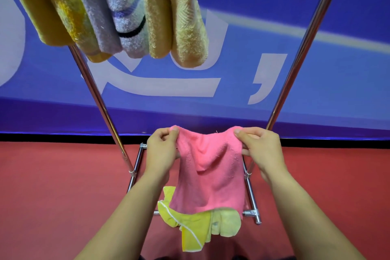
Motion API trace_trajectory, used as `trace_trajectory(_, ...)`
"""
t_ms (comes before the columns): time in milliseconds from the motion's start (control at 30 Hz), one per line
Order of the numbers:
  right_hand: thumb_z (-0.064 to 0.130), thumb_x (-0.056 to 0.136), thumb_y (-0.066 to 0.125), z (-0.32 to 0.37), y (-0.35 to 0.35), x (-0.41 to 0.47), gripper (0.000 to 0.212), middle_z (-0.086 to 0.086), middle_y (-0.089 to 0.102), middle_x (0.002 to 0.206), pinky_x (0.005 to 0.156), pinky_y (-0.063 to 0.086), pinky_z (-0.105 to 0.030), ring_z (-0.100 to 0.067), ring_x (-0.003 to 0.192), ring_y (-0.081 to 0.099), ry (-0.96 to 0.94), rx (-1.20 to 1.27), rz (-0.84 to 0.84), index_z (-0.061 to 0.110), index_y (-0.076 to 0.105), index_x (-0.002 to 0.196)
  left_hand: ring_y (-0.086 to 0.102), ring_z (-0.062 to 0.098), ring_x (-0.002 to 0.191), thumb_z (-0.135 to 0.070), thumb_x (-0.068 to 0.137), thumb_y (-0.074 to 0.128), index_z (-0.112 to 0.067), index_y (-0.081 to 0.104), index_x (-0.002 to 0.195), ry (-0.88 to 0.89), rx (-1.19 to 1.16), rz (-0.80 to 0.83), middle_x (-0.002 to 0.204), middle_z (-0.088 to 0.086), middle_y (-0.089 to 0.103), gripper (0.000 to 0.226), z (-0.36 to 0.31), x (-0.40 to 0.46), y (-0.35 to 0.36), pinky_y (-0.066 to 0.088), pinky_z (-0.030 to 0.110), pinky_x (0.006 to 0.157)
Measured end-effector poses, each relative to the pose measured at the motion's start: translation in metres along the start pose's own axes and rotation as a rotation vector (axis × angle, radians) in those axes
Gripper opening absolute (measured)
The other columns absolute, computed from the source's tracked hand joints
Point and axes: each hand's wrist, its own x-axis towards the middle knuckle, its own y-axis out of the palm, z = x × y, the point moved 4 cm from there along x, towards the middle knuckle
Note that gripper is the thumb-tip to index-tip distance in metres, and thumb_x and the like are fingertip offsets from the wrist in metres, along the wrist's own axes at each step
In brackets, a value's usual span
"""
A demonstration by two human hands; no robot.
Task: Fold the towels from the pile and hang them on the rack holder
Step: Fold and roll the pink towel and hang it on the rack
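pink towel [207,175] hangs near you, over the yellow pile [194,226], because your left hand [161,150] and right hand [260,150] pinch its top corners to square the fold.

hands: left hand [161,148] and right hand [260,150] pinch pink towel [209,175] top corners
pile: yellow towels [196,226] below pink towel
rack [99,99]: folded towels [126,10] hang above pink towel

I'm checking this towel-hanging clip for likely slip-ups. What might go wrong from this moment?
The left hand and right hand pinch only the top corners of the pink towel, so a weak grip may drop it onto the yellow towels below. The hung towels crowd the rack's left side, so hanging it there might dislodge one.
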Motion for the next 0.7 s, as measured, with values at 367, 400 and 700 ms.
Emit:
trace_trajectory(367, 0.022, 0.092, 0.073, -0.007, 0.047, 0.005, 0.007, -0.004, 0.079, 0.080, 0.081, 0.062, -0.055, -0.031, 0.082, 0.077, -0.024, -0.112, 0.092, 0.018, 0.078, 0.089, 0.058, 0.015, 0.071, -0.023, 0.101, 0.064, -0.005, 0.072, 0.094, -0.012, 0.081, 0.149, 0.081, 0.012, 0.065, 0.021, 0.000, -0.011, 0.043, 0.055, 0.027, 0.056)
trace_trajectory(400, 0.022, 0.092, 0.072, -0.008, 0.049, 0.005, 0.008, -0.003, 0.079, 0.081, 0.081, 0.062, -0.054, -0.030, 0.084, 0.077, -0.027, -0.111, 0.099, 0.018, 0.078, 0.089, 0.055, 0.015, 0.070, -0.023, 0.101, 0.065, -0.004, 0.072, 0.094, -0.006, 0.085, 0.154, 0.078, 0.011, 0.061, 0.022, 0.000, -0.012, 0.045, 0.054, 0.026, 0.056)
trace_trajectory(700, 0.023, 0.090, 0.075, -0.004, 0.059, 0.001, 0.008, 0.002, 0.080, 0.087, 0.087, 0.060, -0.052, -0.017, 0.088, 0.077, -0.074, -0.068, 0.121, 0.017, 0.080, 0.090, 0.068, 0.005, 0.067, -0.020, 0.097, 0.071, -0.007, 0.076, 0.099, -0.019, 0.023, 0.173, 0.079, 0.004, 0.074, 0.014, -0.005, -0.021, 0.057, 0.060, 0.032, 0.066)
